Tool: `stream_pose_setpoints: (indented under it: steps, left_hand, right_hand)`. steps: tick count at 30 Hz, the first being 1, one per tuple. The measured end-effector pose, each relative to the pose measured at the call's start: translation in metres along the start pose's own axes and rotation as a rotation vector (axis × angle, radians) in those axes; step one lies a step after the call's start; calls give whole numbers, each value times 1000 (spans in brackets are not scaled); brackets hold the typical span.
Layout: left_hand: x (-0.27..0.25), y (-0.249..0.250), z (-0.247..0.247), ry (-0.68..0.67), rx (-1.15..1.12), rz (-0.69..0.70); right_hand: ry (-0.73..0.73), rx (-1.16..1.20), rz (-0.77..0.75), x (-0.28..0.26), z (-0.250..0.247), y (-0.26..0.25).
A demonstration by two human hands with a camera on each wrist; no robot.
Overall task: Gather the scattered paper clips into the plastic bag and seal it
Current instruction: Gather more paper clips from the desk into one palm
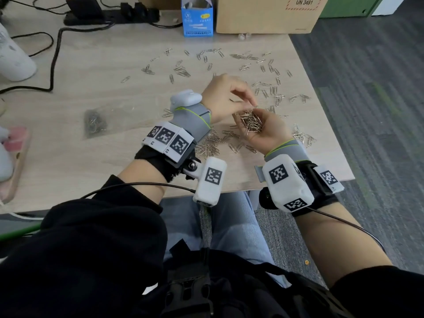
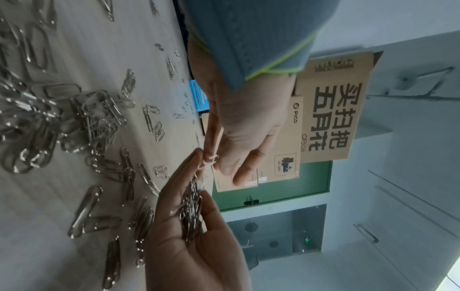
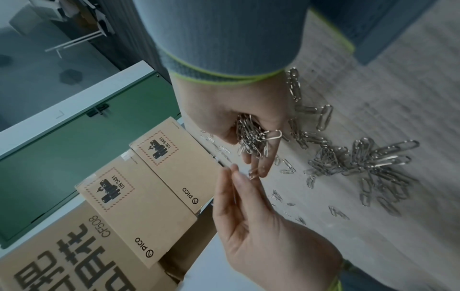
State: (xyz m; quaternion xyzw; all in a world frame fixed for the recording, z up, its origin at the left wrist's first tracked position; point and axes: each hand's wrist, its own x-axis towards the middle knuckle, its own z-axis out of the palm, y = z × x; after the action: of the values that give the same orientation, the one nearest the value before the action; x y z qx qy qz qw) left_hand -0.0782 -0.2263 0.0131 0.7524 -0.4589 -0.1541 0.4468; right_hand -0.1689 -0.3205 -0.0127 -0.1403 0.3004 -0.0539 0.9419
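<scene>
Silver paper clips (image 1: 244, 67) lie scattered over the right half of the wooden table (image 1: 91, 76), with a thicker heap (image 1: 210, 144) just under my wrists. My right hand (image 1: 270, 131) is turned palm up above the table and cups a pile of clips (image 1: 251, 121). My left hand (image 1: 252, 103) reaches over from the left and pinches a single clip at the right hand's fingertips. The clear plastic bag (image 1: 103, 120) lies flat to the left, some clips inside. In the wrist views the right hand (image 3: 224, 110) holds the pile (image 3: 251, 137) and the left hand (image 2: 236, 128) pinches.
At the table's back stand a blue carton (image 1: 197, 19) and a cardboard box (image 1: 263, 14). A black power strip (image 1: 110, 14) with cables (image 1: 55, 56) sits far left, beside a white bottle (image 1: 13, 58). The table's right edge drops to carpet (image 1: 367, 111).
</scene>
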Motion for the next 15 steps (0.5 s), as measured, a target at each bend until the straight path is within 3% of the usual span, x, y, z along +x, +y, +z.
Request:
stream_pose_setpoints:
  steps: [3,6,12,15]
  left_hand:
    - [-2,-12,-9,118,-16,-84]
    - [-9,-25,-14,120,128,-210]
    - [-38,-32,-16,-229,551,-467]
    - [-46,-29,-14,-290,585,-473]
  right_hand:
    - [18,40,-16,0,-1,-4]
    - [39,33,-23,-3,-3,-8]
    - [18,14,-37,-14,-4,0]
    - [27,21,-44,-14,-5,0]
